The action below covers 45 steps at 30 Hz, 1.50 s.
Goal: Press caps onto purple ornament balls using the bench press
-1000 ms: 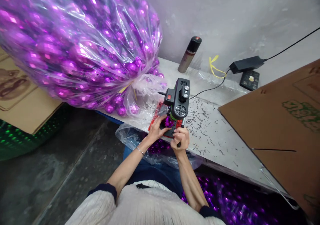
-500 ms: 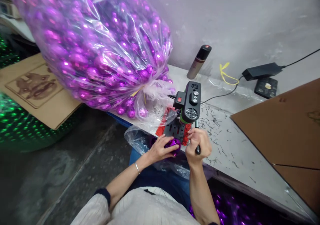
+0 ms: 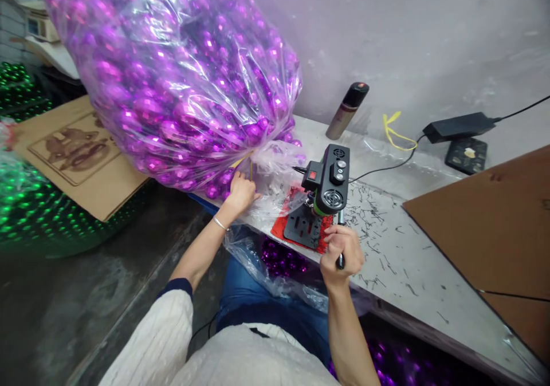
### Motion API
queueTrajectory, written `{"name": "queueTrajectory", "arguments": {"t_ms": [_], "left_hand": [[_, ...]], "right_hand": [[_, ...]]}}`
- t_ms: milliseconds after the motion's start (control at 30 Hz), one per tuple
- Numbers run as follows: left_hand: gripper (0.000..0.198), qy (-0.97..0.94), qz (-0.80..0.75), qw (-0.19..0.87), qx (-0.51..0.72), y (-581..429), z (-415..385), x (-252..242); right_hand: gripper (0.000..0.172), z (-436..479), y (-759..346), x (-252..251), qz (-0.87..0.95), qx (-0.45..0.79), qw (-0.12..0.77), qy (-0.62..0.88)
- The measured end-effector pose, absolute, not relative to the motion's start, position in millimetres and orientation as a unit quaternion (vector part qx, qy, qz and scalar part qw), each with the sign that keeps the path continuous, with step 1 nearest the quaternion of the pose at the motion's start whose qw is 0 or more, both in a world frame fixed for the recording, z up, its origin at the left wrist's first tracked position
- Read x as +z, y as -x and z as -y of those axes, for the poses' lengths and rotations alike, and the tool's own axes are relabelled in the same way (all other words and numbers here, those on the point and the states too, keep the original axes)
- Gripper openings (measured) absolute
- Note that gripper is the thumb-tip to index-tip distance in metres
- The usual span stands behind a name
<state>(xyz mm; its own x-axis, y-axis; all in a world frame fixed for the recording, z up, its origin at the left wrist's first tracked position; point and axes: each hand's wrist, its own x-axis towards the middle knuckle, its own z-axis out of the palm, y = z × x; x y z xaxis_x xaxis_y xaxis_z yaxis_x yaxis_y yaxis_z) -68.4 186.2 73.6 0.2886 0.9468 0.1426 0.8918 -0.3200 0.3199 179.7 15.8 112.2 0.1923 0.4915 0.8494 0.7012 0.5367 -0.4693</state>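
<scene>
My right hand (image 3: 342, 254) is wrapped round the black-tipped lever (image 3: 341, 262) of a small black bench machine (image 3: 334, 174) with a red switch. The machine's slotted base plate (image 3: 302, 228) rests on a red sheet (image 3: 280, 225). Over at the neck of a big clear plastic bag (image 3: 180, 88) full of shiny purple balls, my left hand (image 3: 243, 192) has its fingers curled down by the lowest balls. Its fingertips are partly hidden, so what they hold does not show. Below the table edge, more purple balls (image 3: 283, 258) lie in an opened clear bag (image 3: 253, 266).
Small dark scraps (image 3: 369, 231) litter the tabletop. Behind the machine stand a spray can (image 3: 347, 111), a yellow tie (image 3: 397, 137) and a black power adapter (image 3: 459, 127) with its cord. Cardboard (image 3: 485, 220) leans at right; a cardboard box (image 3: 77, 157) and green balls (image 3: 64, 220) are at left.
My left hand has moved up and left, from a purple ball at the base plate's front edge to the big bag's neck. That ball is gone from there. My right hand stays on the lever.
</scene>
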Motion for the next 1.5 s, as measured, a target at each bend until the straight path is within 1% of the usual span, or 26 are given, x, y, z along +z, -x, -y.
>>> {"name": "queueTrajectory", "arguments": {"t_ms": [133,233,300,400,433,467,533,600,733,800,933,1000,1100,1167,1267,1300,1433,1500], "left_hand": [[0.052,-0.806,-0.553,0.134,0.164,70,-188,69],[0.055,-0.805,-0.550,0.144,0.166,64,-185,65],[0.046,-0.809,-0.548,0.140,0.159,61,-183,65],[0.020,-0.821,-0.540,0.122,0.144,57,-178,68],[0.017,-0.827,-0.534,0.106,0.136,55,-176,70],[0.022,-0.835,-0.527,0.088,0.130,53,-174,71],[0.039,-0.853,-0.501,0.056,0.135,49,-171,72],[0.050,-0.870,-0.462,0.057,0.164,45,-169,68],[0.061,-0.876,-0.403,0.154,0.216,46,-168,53],[0.065,-0.838,-0.440,0.209,0.246,49,-169,48],[0.060,-0.735,-0.541,0.290,0.288,50,-175,50],[0.059,-0.717,-0.563,0.312,0.267,47,-178,53],[0.058,-0.730,-0.562,0.319,0.224,40,-179,55],[0.062,-0.741,-0.551,0.318,0.216,35,-177,55],[0.074,-0.741,-0.537,0.342,0.215,29,-171,53],[0.074,-0.738,-0.533,0.353,0.218,27,-169,52],[0.060,-0.703,-0.536,0.382,0.271,16,-163,47],[0.060,-0.658,-0.548,0.410,0.314,9,-163,43]], "right_hand": [[0.024,-16,-179,112,0.628,-0.091,0.614,0.470],[0.023,-17,-179,111,0.633,-0.090,0.613,0.465],[0.023,-17,-178,111,0.633,-0.087,0.615,0.463],[0.023,-17,-178,112,0.633,-0.086,0.615,0.462],[0.023,-17,-178,112,0.634,-0.088,0.614,0.462],[0.024,-17,-178,113,0.635,-0.090,0.613,0.462],[0.024,-17,-178,114,0.638,-0.092,0.611,0.461],[0.024,-17,-178,115,0.639,-0.093,0.609,0.459],[0.025,-17,-179,116,0.644,-0.093,0.606,0.457],[0.025,-16,-179,116,0.645,-0.094,0.604,0.459],[0.025,-16,-179,117,0.643,-0.096,0.601,0.464],[0.025,-16,-179,117,0.643,-0.097,0.602,0.464],[0.025,-17,-179,118,0.644,-0.101,0.602,0.462],[0.024,-17,-179,118,0.646,-0.100,0.601,0.461],[0.024,-16,-179,117,0.646,-0.096,0.601,0.460],[0.024,-16,-179,116,0.646,-0.096,0.601,0.461],[0.024,-16,-179,114,0.642,-0.097,0.601,0.467],[0.024,-16,-179,114,0.643,-0.095,0.598,0.469]]}}
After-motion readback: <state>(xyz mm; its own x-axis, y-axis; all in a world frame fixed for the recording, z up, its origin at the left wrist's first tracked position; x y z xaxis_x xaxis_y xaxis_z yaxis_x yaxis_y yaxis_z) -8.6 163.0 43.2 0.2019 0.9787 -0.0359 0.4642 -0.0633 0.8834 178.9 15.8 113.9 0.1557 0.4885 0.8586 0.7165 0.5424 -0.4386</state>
